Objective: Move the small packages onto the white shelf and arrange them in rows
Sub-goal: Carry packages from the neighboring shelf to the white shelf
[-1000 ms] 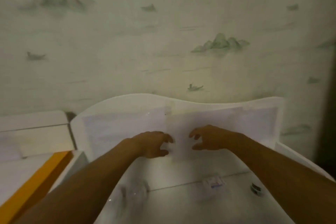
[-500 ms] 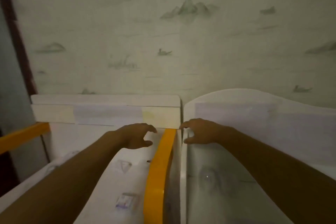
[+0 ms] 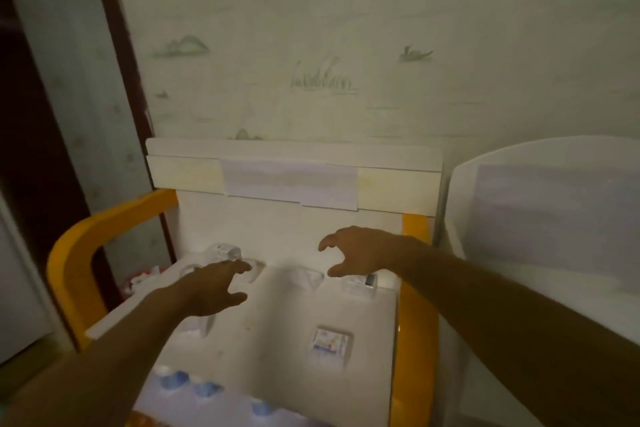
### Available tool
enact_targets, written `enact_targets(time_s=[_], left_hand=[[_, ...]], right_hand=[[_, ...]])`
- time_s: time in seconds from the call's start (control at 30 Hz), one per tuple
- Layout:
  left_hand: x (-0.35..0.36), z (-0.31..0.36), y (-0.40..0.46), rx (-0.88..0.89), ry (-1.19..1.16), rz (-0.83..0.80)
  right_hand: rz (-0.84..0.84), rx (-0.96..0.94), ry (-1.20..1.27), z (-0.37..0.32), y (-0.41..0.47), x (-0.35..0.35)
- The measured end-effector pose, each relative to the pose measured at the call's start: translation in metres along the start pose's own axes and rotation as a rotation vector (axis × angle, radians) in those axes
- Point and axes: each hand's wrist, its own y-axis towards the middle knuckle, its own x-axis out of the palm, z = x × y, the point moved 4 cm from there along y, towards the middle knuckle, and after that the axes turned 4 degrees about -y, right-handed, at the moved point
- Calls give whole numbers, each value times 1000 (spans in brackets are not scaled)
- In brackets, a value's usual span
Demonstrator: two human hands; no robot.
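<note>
Just below empty hands [image 3: 284, 274]: small package [image 3: 329, 345].

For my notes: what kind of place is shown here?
Probably a room in a home, though dim. Painted landscape wallpaper covers the wall, a white shelf with orange rails stands against it, and small packages lie on the shelf.

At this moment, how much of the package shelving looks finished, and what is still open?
Done: several small packages already lie on the white shelf, among them a printed package and a clear package, only loosely in rows. In hand: nothing; the left hand and right hand hover open above the back row. Left: straightening the rows; whether more packages wait elsewhere is not visible.
</note>
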Motion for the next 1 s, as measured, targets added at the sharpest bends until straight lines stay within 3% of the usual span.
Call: enact_targets(time_s=[0.17,0.47,0.73,1.0], left_hand=[[22,-32,0,-31,-12,-60],[11,-97,47,-96,-14,-14],[46,-109,124,13,9,-94],[68,-126,185,141,31,-163]], right_hand=[[-64,-17,59,-13,43,20],[-103,-89,62,-30,152,43],[-251,-16,89,10,206,85],[-275,107,84,39,225,104]])
